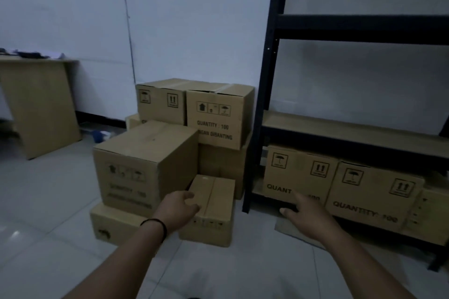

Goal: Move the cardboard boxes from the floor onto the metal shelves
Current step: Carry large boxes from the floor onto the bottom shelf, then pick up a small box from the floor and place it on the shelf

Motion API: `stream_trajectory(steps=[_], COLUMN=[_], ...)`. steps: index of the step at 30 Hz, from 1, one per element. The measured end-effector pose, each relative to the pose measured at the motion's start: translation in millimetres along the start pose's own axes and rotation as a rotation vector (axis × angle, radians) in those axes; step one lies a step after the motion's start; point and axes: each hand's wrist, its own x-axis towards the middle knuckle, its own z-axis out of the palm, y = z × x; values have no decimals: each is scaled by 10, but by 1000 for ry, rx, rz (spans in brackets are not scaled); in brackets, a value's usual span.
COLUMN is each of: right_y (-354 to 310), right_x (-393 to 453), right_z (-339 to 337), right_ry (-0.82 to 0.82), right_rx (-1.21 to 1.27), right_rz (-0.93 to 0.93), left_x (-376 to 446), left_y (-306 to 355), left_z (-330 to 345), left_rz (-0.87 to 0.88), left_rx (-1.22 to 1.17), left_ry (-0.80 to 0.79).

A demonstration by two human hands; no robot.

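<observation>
A small cardboard box stands on the tiled floor in front of a pile of larger boxes. My left hand reaches to its left top edge, fingers loosely curved and touching or just short of it. My right hand hovers open to the right of the box, in front of the shelf's lowest level. The black metal shelf stands at right. Two printed boxes sit on its bottom level.
Two more boxes are stacked against the white wall behind the pile. A wooden desk stands at left. The shelf's wooden middle board is bare. A flat cardboard sheet lies on the floor under my right hand.
</observation>
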Motion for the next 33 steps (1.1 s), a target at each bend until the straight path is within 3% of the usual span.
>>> stream_trajectory(steps=[14, 24, 33], right_y=[-215, -109, -35], right_x=[479, 872, 1394], right_z=[394, 663, 1095], right_ry=[-57, -177, -218], right_rx=[56, 57, 57], right_rz=[-33, 7, 108], left_x=[83, 620, 1381], left_y=[-446, -387, -767], left_z=[-204, 35, 391], left_rz=[-182, -209, -206], left_rx=[-22, 40, -16], left_ry=[114, 63, -82])
